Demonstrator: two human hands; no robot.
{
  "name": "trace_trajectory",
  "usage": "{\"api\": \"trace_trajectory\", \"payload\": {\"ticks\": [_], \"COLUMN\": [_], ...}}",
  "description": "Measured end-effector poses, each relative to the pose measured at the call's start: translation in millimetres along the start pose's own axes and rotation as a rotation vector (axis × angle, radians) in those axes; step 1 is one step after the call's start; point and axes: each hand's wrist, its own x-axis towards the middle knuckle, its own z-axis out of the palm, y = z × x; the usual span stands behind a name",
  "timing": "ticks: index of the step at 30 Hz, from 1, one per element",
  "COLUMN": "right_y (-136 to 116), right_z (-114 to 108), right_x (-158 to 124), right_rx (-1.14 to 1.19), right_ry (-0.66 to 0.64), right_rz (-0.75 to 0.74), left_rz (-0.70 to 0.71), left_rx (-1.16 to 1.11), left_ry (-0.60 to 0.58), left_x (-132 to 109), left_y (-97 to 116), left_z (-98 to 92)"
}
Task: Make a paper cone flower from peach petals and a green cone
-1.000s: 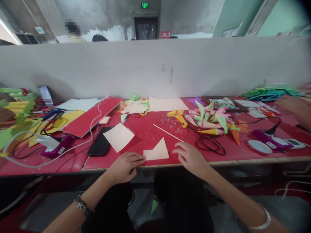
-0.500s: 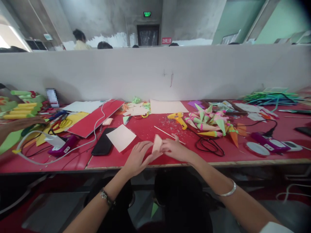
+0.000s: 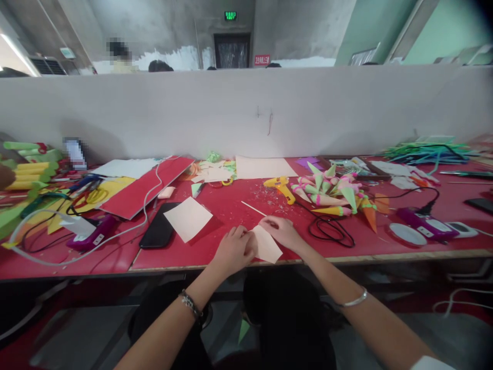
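Near the front edge of the red table (image 3: 215,241), a pale peach sheet of paper (image 3: 267,246) lies between my two hands. My left hand (image 3: 235,246) has its fingers curled on the sheet's left side. My right hand (image 3: 283,231) pinches the sheet's upper edge, with its fingers bent inward. A second peach square (image 3: 188,219) rests to the left, partly over a black phone (image 3: 157,228). Just beyond my hands is a thin wooden stick (image 3: 252,207), its right end hidden by my right hand.
A yellow glue gun (image 3: 280,188) with a black cord lies beside a pile of coloured paper cones (image 3: 327,190). Purple power strips stand at the left (image 3: 94,234) and right (image 3: 427,226). A red board (image 3: 148,187) with a white cable across it lies left.
The held paper was upright and folded-looking; now it lies flatter and more spread, lower down. My left hand has moved slightly right. The other person's hand at far left has mostly withdrawn.
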Motion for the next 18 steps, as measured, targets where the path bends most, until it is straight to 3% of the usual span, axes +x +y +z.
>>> {"api": "trace_trajectory", "payload": {"ticks": [9, 18], "right_y": [-7.6, -9.3], "right_z": [10.8, 21.7], "right_x": [-11.7, -25.3], "right_rx": [-0.059, -0.215], "right_ry": [0.038, 0.103], "right_rz": [0.094, 0.096], "left_rz": [-0.043, -0.031], "left_rx": [0.252, 0.366], "left_ry": [0.039, -0.019], "left_x": [2.1, 5.8], "left_y": [14.2, 22.1], "left_z": [7.6, 3.0]}}
